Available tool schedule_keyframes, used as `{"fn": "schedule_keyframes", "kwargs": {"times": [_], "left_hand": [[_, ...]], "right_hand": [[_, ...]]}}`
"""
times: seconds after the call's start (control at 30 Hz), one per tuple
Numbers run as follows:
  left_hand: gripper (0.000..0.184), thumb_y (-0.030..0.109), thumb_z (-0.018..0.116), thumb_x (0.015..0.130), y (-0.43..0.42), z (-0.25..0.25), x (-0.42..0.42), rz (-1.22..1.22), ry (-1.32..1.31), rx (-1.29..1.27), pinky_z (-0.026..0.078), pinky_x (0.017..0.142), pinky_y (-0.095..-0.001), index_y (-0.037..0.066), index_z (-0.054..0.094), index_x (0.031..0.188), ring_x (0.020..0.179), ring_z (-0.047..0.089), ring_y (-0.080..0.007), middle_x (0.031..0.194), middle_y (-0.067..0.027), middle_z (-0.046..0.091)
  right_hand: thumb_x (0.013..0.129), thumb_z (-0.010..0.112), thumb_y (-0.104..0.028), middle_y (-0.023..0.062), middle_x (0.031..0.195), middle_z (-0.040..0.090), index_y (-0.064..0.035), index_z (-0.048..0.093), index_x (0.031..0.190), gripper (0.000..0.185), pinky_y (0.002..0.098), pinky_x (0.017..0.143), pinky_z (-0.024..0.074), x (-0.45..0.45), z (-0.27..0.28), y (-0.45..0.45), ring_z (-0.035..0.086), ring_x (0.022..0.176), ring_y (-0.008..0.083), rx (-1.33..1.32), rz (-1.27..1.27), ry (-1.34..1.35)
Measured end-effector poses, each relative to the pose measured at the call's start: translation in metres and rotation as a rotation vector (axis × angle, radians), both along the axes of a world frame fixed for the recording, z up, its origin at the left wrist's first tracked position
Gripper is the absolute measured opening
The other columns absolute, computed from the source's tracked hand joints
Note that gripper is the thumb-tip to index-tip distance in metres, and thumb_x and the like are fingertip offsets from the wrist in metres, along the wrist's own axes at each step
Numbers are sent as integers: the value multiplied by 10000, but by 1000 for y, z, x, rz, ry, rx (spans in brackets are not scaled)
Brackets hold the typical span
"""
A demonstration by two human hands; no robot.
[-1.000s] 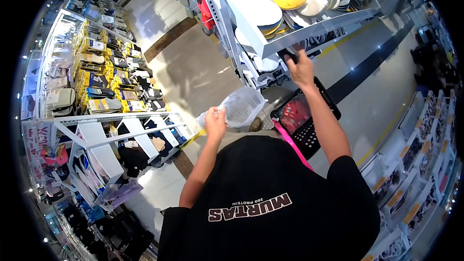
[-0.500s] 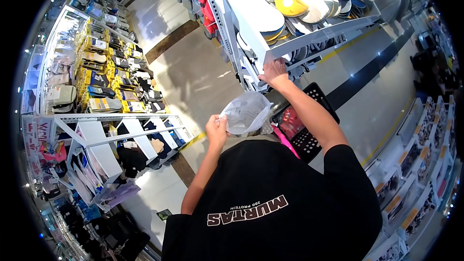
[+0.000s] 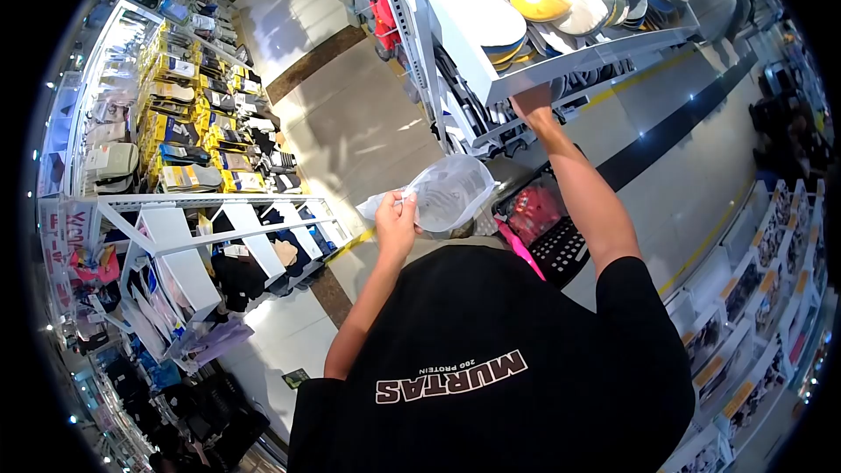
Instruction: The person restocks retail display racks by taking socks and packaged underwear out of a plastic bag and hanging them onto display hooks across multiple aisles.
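My left hand (image 3: 397, 221) is closed on the rim of a translucent plastic bag (image 3: 451, 197), which hangs with its mouth wide. A loose flap of it sticks out to the left of my fingers. My right hand (image 3: 532, 103) reaches in under the front edge of a white shelf (image 3: 561, 73); its fingers are hidden behind that edge. Insoles (image 3: 491, 22) in white, grey and yellow lie on this shelf, above my right hand. More dark and grey flat items (image 3: 469, 101) are stacked on the level below.
By my legs stands a black basket (image 3: 574, 250) with a red package (image 3: 533, 210) and a pink strap (image 3: 520, 250). Socks in yellow packs (image 3: 184, 123) fill a rack at left. White bins (image 3: 736, 342) line the right side. A tiled aisle (image 3: 350, 123) runs ahead.
My right hand has gone from the shelf's front corner to farther right and in beneath the edge. The bag in my left hand has risen slightly, with its flap now showing.
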State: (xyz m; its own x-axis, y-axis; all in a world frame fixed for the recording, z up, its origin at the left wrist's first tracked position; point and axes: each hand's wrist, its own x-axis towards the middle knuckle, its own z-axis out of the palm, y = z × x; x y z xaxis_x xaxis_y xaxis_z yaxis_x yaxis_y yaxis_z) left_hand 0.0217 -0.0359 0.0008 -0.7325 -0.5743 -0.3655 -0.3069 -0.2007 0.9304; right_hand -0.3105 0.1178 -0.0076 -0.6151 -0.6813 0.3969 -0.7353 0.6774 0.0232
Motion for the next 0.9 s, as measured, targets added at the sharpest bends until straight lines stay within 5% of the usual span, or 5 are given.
{"fn": "schedule_keyframes", "kwargs": {"times": [0.23, 0.37, 0.57, 0.8, 0.9], "left_hand": [[179, 173, 591, 986, 1, -2, 0, -3, -4, -15, 426, 431, -229, 6, 535, 952, 452, 497, -74, 575, -12, 548], [179, 170, 594, 984, 1, -5, 0, 6, 4, -1, 425, 426, -229, 2, 538, 952, 453, 501, -75, 578, -17, 559], [183, 168, 595, 985, 4, -7, 2, -7, 8, -18, 422, 418, -232, 1, 534, 941, 457, 503, -75, 579, -18, 562], [184, 174, 593, 990, 2, 4, -2, -20, 39, -14, 427, 426, -231, 1, 539, 958, 465, 503, -67, 583, -12, 558], [187, 185, 599, 992, 0, 5, 6, -39, 62, -2, 427, 448, -221, 5, 548, 986, 482, 500, -58, 604, -4, 564]], "right_hand": [[856, 540, -161, 192, 937, 677, -27, 679, 889, 196, 472, 809, 484, -3, -11, -11, 647, 892, 354, 42, -93, -148], [865, 555, -276, 195, 1120, 652, -26, 676, 1030, 324, 555, 993, 365, 34, 32, -11, 558, 1115, 404, -89, -241, -232], [844, 625, -410, 192, 1227, 596, -88, 673, 1113, 423, 579, 1101, 239, 31, 5, -6, 447, 1248, 411, -204, -176, -152], [797, 715, -345, 206, 1236, 541, -89, 605, 1189, 481, 593, 1061, 281, 27, -19, 6, 430, 1214, 436, -227, -76, -127], [784, 742, -246, 165, 1131, 589, -58, 609, 1167, 447, 484, 991, 385, 52, 7, 10, 511, 1115, 375, -505, 9, -170]]}}
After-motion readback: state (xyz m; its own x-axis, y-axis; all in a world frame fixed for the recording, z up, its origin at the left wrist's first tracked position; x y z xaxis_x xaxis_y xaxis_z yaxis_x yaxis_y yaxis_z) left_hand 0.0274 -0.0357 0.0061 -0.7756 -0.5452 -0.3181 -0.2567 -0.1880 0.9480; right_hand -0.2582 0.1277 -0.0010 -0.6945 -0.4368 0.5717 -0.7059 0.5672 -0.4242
